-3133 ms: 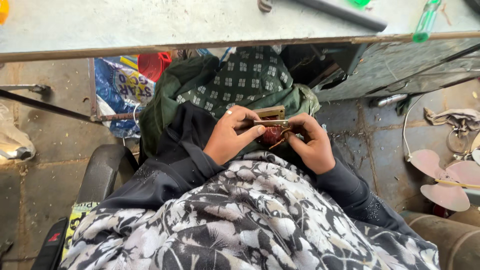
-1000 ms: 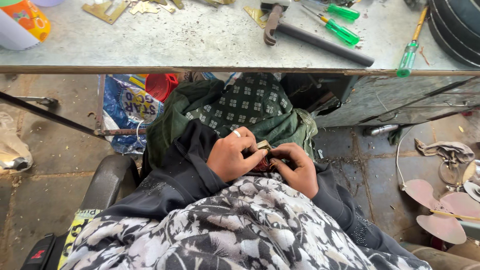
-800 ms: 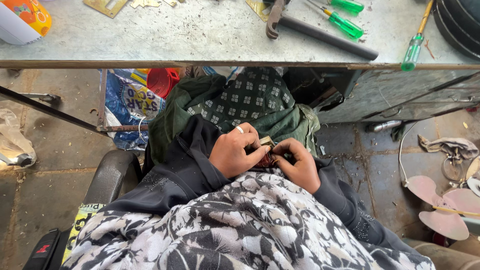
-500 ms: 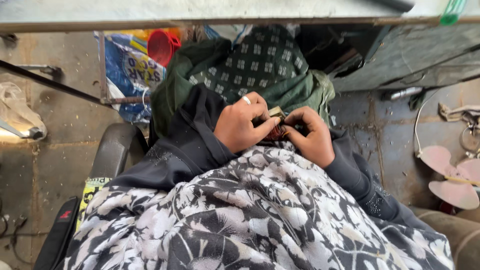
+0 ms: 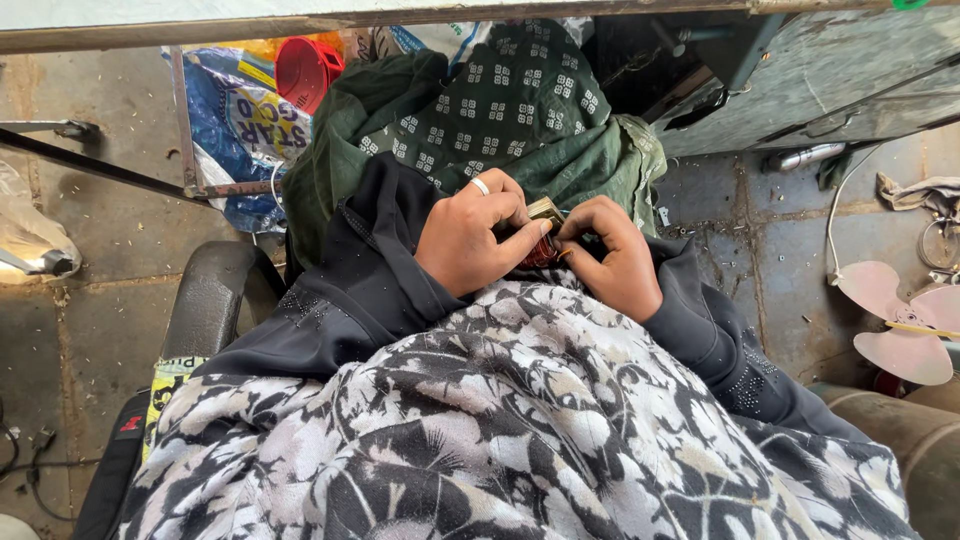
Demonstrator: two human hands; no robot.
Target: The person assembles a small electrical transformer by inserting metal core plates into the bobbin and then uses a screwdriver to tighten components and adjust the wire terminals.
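Bench edge (image 5: pixel 200 30) above, hands cramped in lap

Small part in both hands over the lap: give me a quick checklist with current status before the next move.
1. Both hands on the part: ok. The left hand and right hand close around the small brass-and-reddish part from either side.
2. Part visible enough to judge: not ok. Fingers cover most of it; only a tan edge and a reddish patch show.
3. Grip secure: cannot tell. The contact points are hidden.
4. Part held over the lap: ok. It sits above the green patterned cloth.
5. Ring clear of the part: ok. The ring on the left hand sits back from the fingertips.
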